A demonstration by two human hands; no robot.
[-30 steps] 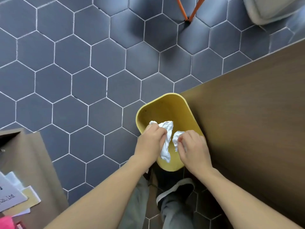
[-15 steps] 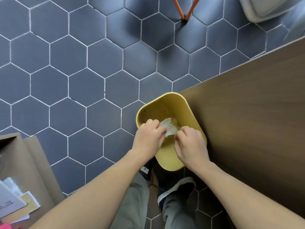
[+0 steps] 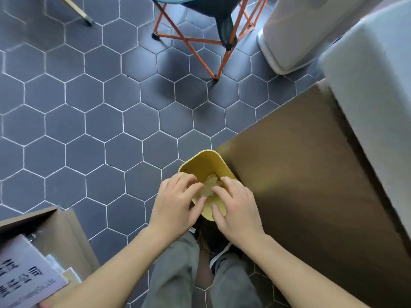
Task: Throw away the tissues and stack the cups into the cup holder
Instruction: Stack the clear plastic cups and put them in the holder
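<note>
A yellow bin (image 3: 201, 162) stands on the tiled floor against the corner of a brown table (image 3: 300, 174). Crumpled tissues (image 3: 210, 184) lie inside the bin, seen between my hands. My left hand (image 3: 175, 203) hovers over the bin's left rim with its fingers spread and relaxed, holding nothing. My right hand (image 3: 235, 205) hovers over the right rim, fingers also loose and empty. No cups or cup holder are in view.
An orange-legged folding stool (image 3: 211, 41) stands on the floor ahead. A grey appliance (image 3: 295, 34) and a pale box (image 3: 373, 85) sit at the right. A cardboard box with papers (image 3: 33, 263) is at lower left. My legs and shoes are below the bin.
Both hands have let go of the tissues, which now lie in the bin. The fingers have spread out. The view has tilted up, showing the stool and more of the table.
</note>
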